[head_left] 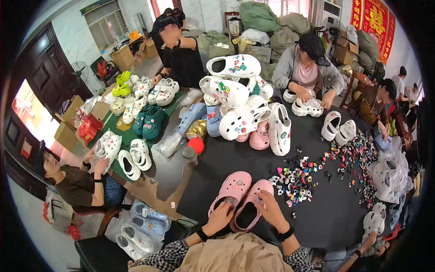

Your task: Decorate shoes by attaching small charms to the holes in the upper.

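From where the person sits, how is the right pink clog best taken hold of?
Probably by the rim of its foot opening at the heel end. The right pink clog lies sole down, toe away from the person, and its opening faces up toward them, so a hand can come from the near side and hook the rim. The right hand already rests there; the left hand is on the left pink clog.

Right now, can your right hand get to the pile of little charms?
Probably yes. The right hand rests on the pink clog, and the charm pile lies just beside it on bare black table, nothing between.
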The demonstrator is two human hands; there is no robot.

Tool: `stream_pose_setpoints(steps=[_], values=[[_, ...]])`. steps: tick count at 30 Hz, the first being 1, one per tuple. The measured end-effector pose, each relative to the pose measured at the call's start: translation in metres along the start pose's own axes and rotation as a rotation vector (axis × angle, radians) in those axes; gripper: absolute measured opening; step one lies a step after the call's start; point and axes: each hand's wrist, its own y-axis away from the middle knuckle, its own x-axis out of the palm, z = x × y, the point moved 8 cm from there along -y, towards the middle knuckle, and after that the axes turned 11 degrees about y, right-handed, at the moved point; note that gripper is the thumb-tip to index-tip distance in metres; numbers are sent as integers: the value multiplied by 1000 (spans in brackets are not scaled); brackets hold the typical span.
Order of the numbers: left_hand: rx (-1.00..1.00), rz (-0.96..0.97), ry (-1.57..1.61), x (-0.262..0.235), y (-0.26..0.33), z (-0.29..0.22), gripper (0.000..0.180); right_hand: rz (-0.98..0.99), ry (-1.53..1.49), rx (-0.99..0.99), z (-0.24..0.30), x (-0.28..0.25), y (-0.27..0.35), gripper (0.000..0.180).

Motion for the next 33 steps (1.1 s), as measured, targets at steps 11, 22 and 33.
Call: stream_pose_setpoints(steps=[11, 22, 33], values=[[-21, 62, -106, -5, 9, -17, 31, 15, 33, 436, -22, 7, 72, 61], [95, 162, -256, 10, 15, -12, 55, 311, -199, 628, -48, 65, 83, 115], [73, 142, -371, 13, 9, -23, 59, 324, -260, 668, -70, 77, 79, 118]])
